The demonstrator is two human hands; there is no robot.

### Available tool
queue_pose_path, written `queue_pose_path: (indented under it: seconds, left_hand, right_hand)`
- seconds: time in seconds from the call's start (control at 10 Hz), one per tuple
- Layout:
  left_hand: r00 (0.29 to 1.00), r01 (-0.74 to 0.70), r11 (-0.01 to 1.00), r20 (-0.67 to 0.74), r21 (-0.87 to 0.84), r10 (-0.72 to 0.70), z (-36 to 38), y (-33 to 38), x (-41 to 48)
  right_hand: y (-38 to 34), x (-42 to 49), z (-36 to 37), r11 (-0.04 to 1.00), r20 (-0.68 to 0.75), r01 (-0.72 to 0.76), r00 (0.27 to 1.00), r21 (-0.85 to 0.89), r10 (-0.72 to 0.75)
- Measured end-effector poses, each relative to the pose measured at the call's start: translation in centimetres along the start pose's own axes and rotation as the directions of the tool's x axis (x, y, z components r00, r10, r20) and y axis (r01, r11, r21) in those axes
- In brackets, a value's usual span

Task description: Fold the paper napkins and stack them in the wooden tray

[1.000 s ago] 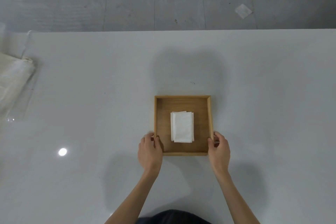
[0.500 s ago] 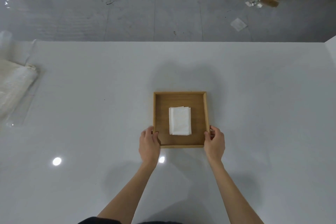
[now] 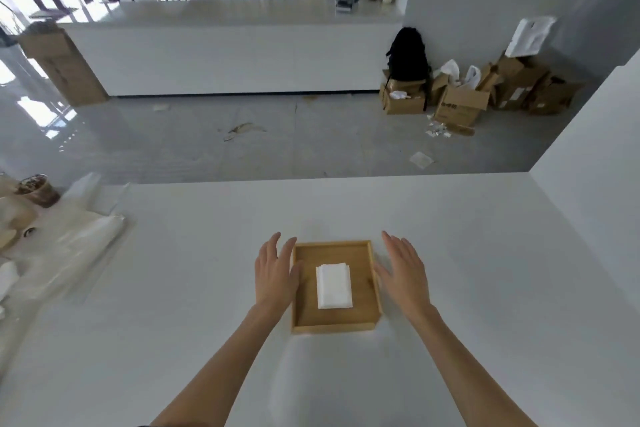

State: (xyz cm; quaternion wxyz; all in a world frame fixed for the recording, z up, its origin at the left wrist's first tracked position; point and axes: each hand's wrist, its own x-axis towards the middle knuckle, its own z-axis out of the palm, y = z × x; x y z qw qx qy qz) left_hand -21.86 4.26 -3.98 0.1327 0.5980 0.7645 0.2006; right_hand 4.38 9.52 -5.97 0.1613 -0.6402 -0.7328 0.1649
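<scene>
Both hands have let go of the square wooden tray (image 3: pixel 334 325): the left hand (image 3: pixel 275 274) and right hand (image 3: pixel 403 272) now flank it, fingers spread, empty. The folded white paper napkins (image 3: pixel 334 286) lie in its centre, long axis pointing away from the person.

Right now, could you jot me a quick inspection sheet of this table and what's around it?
Surface: white table, smooth and glossy.
Job's things: wooden tray with a stack of folded napkins lying inside it.
Clutter: plastic bags and a cup at the table's far left.
Hands: left hand and right hand open, either side of the tray, holding nothing.
Cables: nothing seen.
Surroundings: white counter, cardboard boxes, black backpack, paper scraps on the floor.
</scene>
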Motion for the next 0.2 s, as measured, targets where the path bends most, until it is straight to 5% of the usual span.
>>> queue_pose_path:
  seconds: [0.2]
  left_hand:
    - [0.984, -0.175, 0.949, 0.025, 0.262, 0.175, -7.8, 5.9, 1.5]
  right_hand:
    - [-4.8, 0.9, -8.2, 0.944, -0.103, 0.215, 0.963, -0.249, -0.247]
